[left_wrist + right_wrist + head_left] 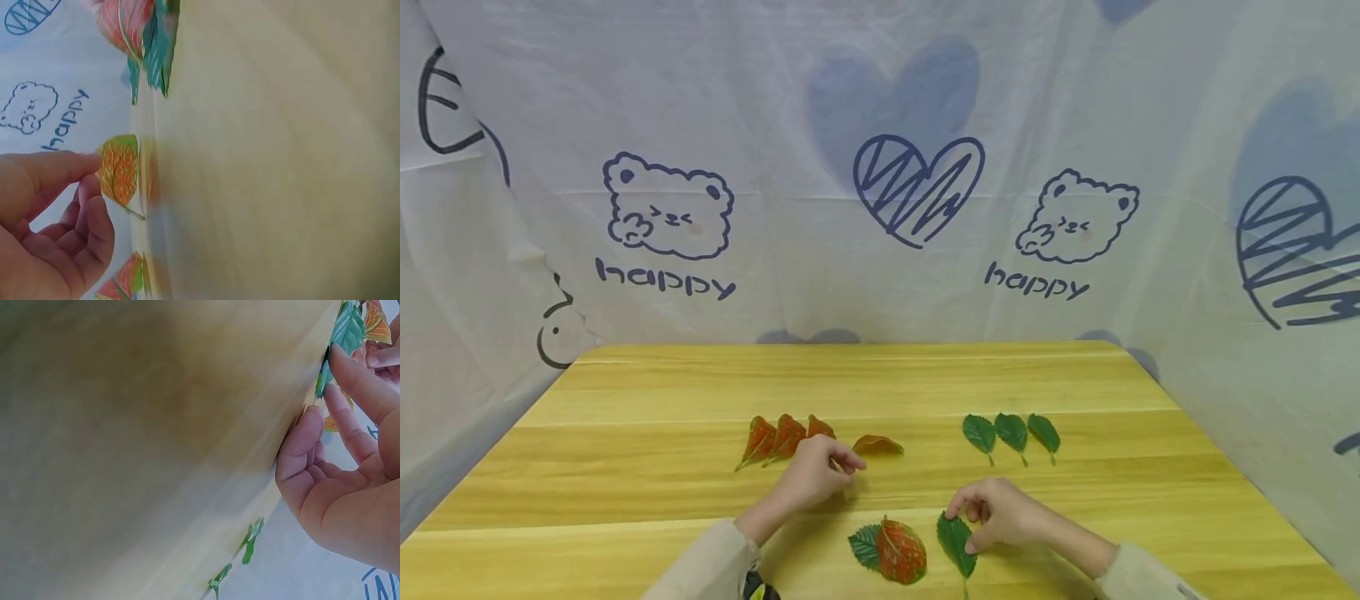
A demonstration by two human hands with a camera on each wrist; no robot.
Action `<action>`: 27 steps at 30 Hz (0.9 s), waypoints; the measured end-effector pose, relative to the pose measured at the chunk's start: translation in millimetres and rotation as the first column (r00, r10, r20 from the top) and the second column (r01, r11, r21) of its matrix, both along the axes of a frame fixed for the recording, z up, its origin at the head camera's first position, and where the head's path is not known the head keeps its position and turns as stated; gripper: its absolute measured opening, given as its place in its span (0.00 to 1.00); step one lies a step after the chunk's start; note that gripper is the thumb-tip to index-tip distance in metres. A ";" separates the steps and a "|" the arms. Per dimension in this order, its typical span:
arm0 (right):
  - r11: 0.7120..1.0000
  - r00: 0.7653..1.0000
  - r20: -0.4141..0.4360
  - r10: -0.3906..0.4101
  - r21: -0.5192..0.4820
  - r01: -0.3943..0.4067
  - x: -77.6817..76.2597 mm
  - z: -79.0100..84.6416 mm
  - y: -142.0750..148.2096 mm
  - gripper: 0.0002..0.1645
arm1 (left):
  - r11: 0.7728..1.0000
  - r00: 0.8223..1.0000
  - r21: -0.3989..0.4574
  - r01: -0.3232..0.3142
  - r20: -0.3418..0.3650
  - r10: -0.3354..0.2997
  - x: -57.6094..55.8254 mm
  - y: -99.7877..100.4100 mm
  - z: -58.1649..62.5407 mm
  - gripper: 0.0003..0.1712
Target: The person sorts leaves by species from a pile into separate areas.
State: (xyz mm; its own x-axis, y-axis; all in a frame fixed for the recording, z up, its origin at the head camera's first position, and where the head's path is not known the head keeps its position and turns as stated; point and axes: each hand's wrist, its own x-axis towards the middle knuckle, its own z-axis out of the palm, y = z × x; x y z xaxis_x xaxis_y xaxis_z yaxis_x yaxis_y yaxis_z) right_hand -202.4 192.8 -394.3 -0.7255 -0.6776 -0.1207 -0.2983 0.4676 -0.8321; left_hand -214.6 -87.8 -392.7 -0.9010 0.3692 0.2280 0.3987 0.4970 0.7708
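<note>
My right hand (1000, 510) pinches a serrated green leaf (955, 537) at the table's near side, its index finger at the upper end and thumb on the right edge. In the right wrist view, thumb and finger meet that leaf's edge. My left hand (816, 473) hovers farther back with loosely bent fingers. Its fingertips are close to a curled red-orange leaf (878, 445), which appears just behind them in the left wrist view; contact there cannot be told. Between the hands, a speckled red leaf (901, 552) overlaps another green leaf (863, 546).
Several red leaves stand in a row at the back left, with a red leaf (760, 440) at its end; my left hand partly covers the row. Three green leaves, one a middle leaf (1012, 433), line the back right. A printed curtain (880, 283) hangs behind the wooden table (625, 492).
</note>
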 end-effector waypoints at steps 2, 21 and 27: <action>1.000 1.000 -0.001 0.001 0.000 -0.001 -0.4 -0.3 -0.1 0.17 | 0.998 0.998 0.010 -0.059 -0.012 0.059 -2.4 -0.6 -1.0 0.09; 1.000 1.000 -0.001 -0.003 -0.001 0.003 -0.9 0.8 -0.4 0.17 | 0.984 0.960 0.052 -0.172 0.232 0.155 -12.0 6.6 5.0 0.24; 1.000 1.000 0.005 -0.005 -0.002 0.005 -0.7 0.9 -0.8 0.17 | 0.981 0.932 0.053 -0.185 0.327 0.158 -15.0 9.3 5.9 0.27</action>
State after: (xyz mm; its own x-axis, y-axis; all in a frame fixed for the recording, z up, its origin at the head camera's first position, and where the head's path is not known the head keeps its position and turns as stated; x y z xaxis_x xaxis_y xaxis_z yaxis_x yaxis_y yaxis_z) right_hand -203.2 192.1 -393.3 -0.7281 -0.6745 -0.1223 -0.2923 0.4669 -0.8346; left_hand -229.7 -78.5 -386.8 -0.9789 0.1953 -0.0599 0.0389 0.4663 0.8838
